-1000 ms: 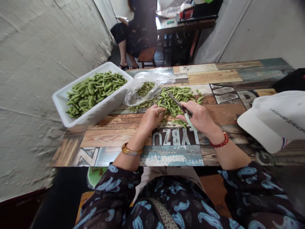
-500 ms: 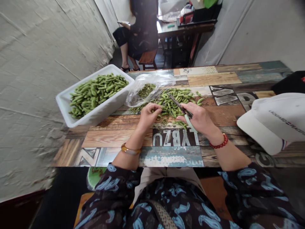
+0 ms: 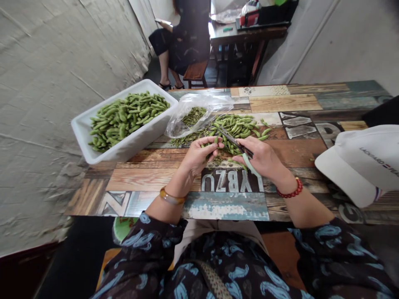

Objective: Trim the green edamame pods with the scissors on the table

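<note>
My left hand (image 3: 202, 153) pinches a green soybean pod (image 3: 216, 140) between thumb and fingers. In my right hand (image 3: 262, 155) is a pair of scissors (image 3: 232, 139) with a pale green handle, its blades pointing left toward the pod. Behind both hands a loose pile of edamame pods (image 3: 238, 124) lies on the table. Left of that pile, a clear plastic bag (image 3: 176, 124) holds small green trimmings (image 3: 193, 116), and more bits are scattered in front of it.
A white plastic tub (image 3: 124, 155) heaped with pods stands at the table's left. On the right lies a white cap (image 3: 368, 160). Across the patchwork-patterned table (image 3: 156, 178), a seated person (image 3: 190, 37) is near another table (image 3: 246, 37). A wall runs along the left.
My left hand has moved right, closer to the scissors, and a pod now shows in its fingers. My right hand still holds the scissors in nearly the same place.
</note>
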Demonstrator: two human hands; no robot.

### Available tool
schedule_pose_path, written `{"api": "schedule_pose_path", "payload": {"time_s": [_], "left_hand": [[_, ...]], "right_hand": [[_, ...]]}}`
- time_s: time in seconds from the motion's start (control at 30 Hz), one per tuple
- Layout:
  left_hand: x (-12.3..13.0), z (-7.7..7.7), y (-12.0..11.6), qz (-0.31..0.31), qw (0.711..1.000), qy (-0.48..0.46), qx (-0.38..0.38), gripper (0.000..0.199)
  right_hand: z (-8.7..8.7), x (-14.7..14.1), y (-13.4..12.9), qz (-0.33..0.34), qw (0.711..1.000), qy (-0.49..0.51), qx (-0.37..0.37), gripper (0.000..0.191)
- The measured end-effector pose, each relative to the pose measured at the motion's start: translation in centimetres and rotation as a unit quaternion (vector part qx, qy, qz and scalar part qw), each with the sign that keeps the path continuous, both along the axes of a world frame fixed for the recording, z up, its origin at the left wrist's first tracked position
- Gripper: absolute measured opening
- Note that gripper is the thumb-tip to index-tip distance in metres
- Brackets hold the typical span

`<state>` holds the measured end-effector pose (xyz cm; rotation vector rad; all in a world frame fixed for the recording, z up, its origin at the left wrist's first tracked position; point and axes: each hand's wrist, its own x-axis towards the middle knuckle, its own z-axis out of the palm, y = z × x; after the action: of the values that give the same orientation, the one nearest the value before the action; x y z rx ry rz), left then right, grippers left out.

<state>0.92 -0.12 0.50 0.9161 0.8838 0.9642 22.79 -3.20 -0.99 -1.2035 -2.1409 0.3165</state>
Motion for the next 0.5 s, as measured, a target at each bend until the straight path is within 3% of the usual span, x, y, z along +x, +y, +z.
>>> {"api": "schedule_pose_path", "payload": {"time_s": [0.17, 0.5], "left_hand": [[-0.2, -0.02, -0.07, -0.017, 1.0, -0.009, 0.009, 0.035], [-0.05, -0.37, -0.34, -0.028, 0.995, 0.062, 0.069, 0.03]], "right_hand": [[-0.06, 0.19, 0.06, 0.009, 1.0, -0.008, -0.013, 0.048], [0.4, -0.29, -0.25, 0.057, 0.998, -0.016, -0.036, 0.056]]}}
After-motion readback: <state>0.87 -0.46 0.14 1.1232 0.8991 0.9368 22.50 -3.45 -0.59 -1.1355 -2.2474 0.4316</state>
